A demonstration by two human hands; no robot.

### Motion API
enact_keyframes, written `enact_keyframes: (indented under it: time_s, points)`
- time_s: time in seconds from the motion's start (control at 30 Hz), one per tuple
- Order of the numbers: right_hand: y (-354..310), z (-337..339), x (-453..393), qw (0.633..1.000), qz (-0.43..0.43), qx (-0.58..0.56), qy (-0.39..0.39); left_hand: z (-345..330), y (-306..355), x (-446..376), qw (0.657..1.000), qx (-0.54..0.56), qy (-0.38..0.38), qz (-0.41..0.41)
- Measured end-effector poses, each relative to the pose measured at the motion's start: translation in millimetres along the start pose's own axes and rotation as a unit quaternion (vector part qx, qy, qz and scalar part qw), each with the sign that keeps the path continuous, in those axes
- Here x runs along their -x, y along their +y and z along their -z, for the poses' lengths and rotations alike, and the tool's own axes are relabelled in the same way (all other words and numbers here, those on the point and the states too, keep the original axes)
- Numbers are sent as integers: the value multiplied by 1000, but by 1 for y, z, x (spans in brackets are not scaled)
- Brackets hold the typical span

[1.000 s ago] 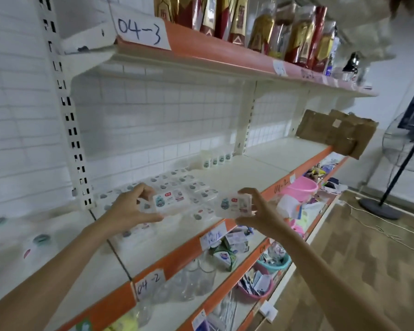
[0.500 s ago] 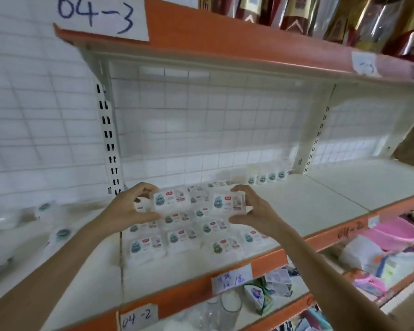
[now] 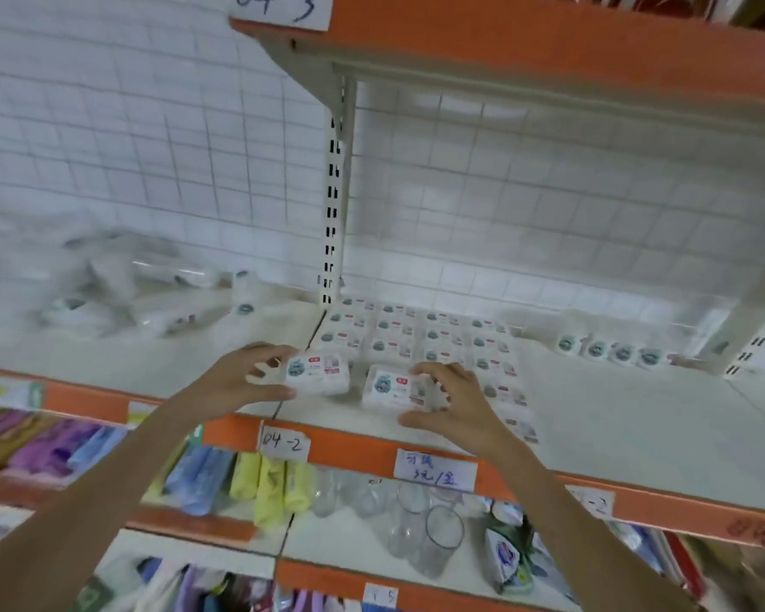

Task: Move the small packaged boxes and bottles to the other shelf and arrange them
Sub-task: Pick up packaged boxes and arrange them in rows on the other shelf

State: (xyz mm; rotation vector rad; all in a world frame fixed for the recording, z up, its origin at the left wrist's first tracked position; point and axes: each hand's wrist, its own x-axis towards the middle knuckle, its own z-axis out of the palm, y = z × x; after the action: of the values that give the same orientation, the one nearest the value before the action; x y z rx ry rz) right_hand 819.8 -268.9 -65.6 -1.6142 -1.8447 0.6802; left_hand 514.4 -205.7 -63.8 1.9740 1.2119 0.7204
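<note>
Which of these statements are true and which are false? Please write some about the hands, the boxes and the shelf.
1. Each hand holds one small box. True: left hand grips the left box, right hand grips the right box.
2. Rows of boxes lie behind the hands. True.
3. Small bottles stand left of the rows. False: they stand to the right.
4. The shelf edge is blue. False: it is orange.
5. Clear glasses stand on the shelf below. True.

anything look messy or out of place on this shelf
Yes: left of the upright, clear-wrapped packs lie in a jumbled, blurry heap, unlike the neat grid of small boxes on the right. The left hand and right hand each hold a box.
</note>
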Motion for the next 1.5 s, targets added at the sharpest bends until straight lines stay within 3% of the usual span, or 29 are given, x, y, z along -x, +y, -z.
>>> enact_keyframes:
  time_s: [0.2,0.37,0.6,0.77,0.8,0.87,0.9,0.93,1.0,1.07,1.37,1.5]
  points:
    - [-2,-21,0,983,-4,182,-12,-3,10,7,997,-13,-31,64]
    - [6,-26,4,963,2,269,2,-16,7,2,996,4,-57,68]
    - [6,-34,11,955,27,292,37,-26,-12,-1,999,-8,-13,34]
    - [-1,-30,13,960,12,281,1,-29,-16,-3,1000,-18,-16,8]
    - [0,-28,16,965,8,260,34,-29,-17,-3,1000,-15,-19,9]
    - [7,-22,27,947,-15,241,210,-28,-16,-2,1000,9,-16,7]
    - [10,-16,34,924,-63,232,299,-28,-17,-2,999,30,-10,5]
    - [14,-7,43,908,-138,209,337,-29,-16,-1,999,47,-6,-4]
    - [24,8,56,899,-306,127,288,-29,-12,1,998,57,-15,-22]
    - [29,16,62,903,-364,78,217,-28,-6,3,998,47,-36,-17]
    - [27,9,57,932,-319,63,157,-29,-3,5,999,40,-12,3]
    - [24,11,59,928,-307,198,78,-29,-7,2,999,21,-24,5]
